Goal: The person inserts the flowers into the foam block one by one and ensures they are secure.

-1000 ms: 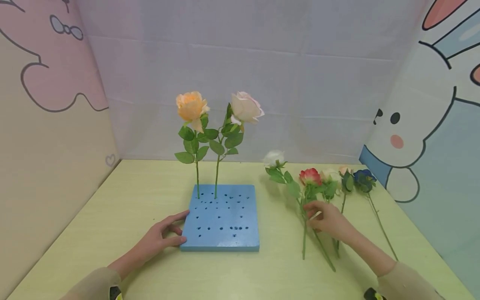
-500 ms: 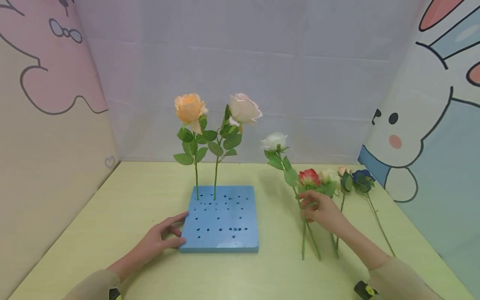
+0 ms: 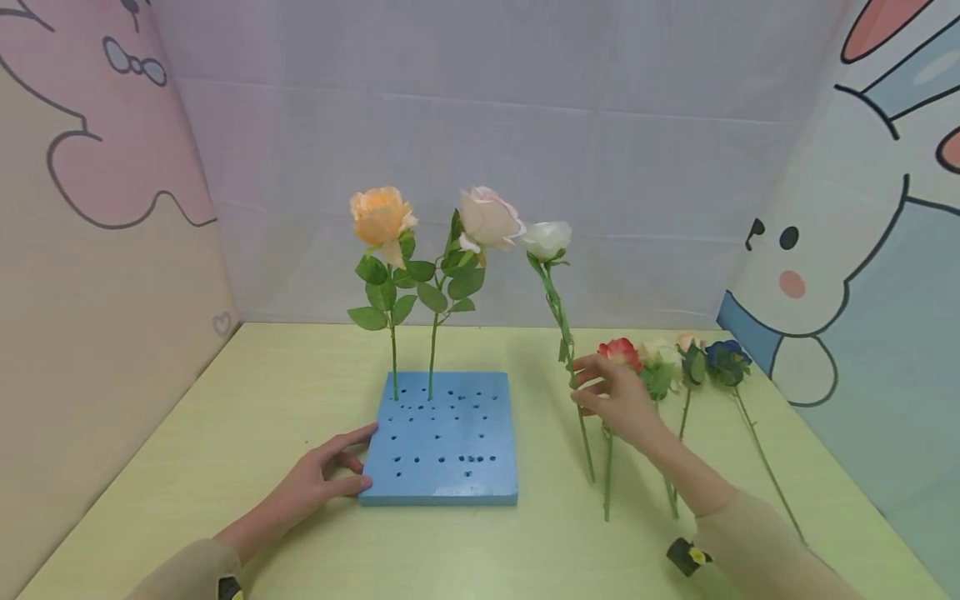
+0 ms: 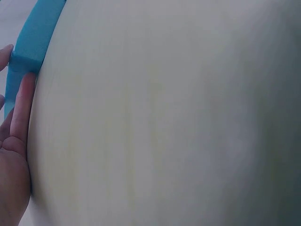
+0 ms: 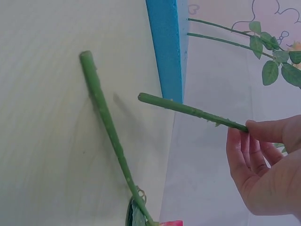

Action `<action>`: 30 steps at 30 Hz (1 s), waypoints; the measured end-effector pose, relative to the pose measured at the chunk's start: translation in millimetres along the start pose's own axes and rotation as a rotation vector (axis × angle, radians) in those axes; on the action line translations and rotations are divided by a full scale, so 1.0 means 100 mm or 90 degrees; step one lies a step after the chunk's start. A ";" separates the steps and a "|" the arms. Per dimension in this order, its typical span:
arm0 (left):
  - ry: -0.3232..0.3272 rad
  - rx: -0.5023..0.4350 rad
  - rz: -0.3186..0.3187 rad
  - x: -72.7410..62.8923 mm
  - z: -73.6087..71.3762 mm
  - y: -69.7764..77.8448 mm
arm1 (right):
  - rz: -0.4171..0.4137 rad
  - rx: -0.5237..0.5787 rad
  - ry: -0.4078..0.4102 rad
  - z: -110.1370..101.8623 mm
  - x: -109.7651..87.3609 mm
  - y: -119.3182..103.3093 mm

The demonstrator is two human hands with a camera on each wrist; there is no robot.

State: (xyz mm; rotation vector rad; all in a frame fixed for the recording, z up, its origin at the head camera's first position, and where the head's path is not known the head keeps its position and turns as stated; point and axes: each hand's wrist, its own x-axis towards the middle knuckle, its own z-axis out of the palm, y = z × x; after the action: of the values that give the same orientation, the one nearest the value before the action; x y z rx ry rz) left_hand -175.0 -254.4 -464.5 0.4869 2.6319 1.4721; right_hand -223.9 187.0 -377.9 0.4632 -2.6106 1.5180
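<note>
My right hand (image 3: 618, 404) pinches the stem of a white rose (image 3: 548, 240) between thumb and fingertips. The rose stands nearly upright, its head leaning a little left; in the right wrist view its bare stem end (image 5: 174, 104) points toward the tabletop. My left hand (image 3: 311, 475) rests beside the blue holed board (image 3: 459, 439), thumb at the near left corner and fingers along the left edge. In the left wrist view fingers (image 4: 23, 106) touch the board's side. An orange rose (image 3: 381, 218) and a pale pink rose (image 3: 489, 218) stand upright in its back row of holes.
On the table's right lie a red rose (image 3: 619, 353), a cream rose (image 3: 662, 353), a peach flower (image 3: 687, 340) and a dark blue rose (image 3: 727, 357), stems toward me. A white cloth backdrop (image 3: 637, 192) rises behind, with printed side panels left and right.
My right hand has lifted the white rose off the pile, tilted it upright and carried it left toward the board. The left hand stays at the board's edge.
</note>
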 end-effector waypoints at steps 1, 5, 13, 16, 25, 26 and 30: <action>0.000 0.000 0.002 0.00 0.00 0.00 | -0.006 0.007 0.002 0.02 0.02 -0.01; 0.000 0.004 -0.001 0.00 0.00 0.01 | -0.017 0.031 0.004 0.13 0.12 -0.07; 0.000 0.000 -0.003 0.00 0.00 0.00 | -0.013 0.073 0.002 0.38 0.31 -0.20; 0.000 -0.002 0.001 0.00 0.00 -0.01 | -0.021 0.078 0.003 0.47 0.38 -0.26; 0.000 -0.011 0.004 0.00 0.01 -0.02 | -0.027 0.099 0.009 0.66 0.54 -0.42; 0.000 -0.012 0.003 0.00 0.01 -0.02 | -0.029 0.100 0.009 0.67 0.56 -0.43; -0.002 -0.014 0.002 0.00 0.01 -0.02 | -0.038 0.103 0.012 0.74 0.62 -0.47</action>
State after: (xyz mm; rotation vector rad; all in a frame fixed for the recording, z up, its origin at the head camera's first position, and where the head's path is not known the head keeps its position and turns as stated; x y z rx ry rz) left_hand -175.3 -254.8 -466.9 0.4900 2.6107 1.4989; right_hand -262.8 88.0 -361.7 0.5336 -2.4481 1.7118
